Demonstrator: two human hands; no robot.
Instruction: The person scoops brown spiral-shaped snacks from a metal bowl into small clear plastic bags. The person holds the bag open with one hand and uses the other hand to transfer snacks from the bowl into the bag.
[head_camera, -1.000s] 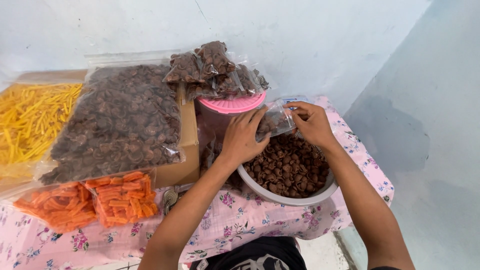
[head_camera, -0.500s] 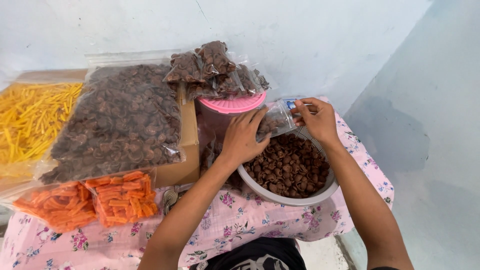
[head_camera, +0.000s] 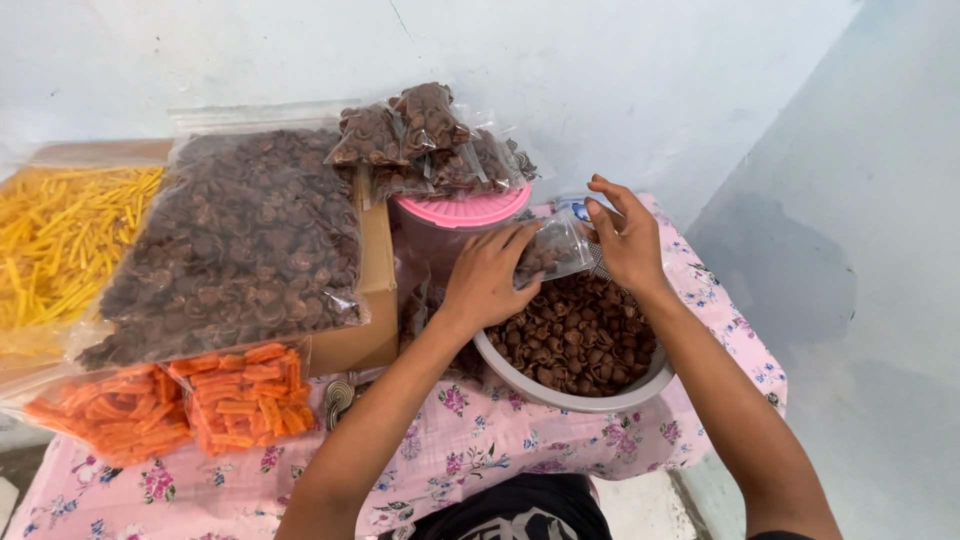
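Small clear bag (head_camera: 553, 250) of brown snacks, gripped between left hand (head_camera: 490, 275) and right hand (head_camera: 625, 240), both pinched closed on its ends, held above white bowl (head_camera: 560, 392) of brown snacks.

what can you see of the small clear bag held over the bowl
The small clear bag is thin, glossy plastic, partly filled with brown shell-shaped snacks like those in the white bowl beneath it. It lies roughly sideways, tilted, above the bowl's far edge and in front of the pink-lidded container. The left hand grips its left end, and the right hand pinches its right end with the fingertips. Whether it is sealed cannot be told.
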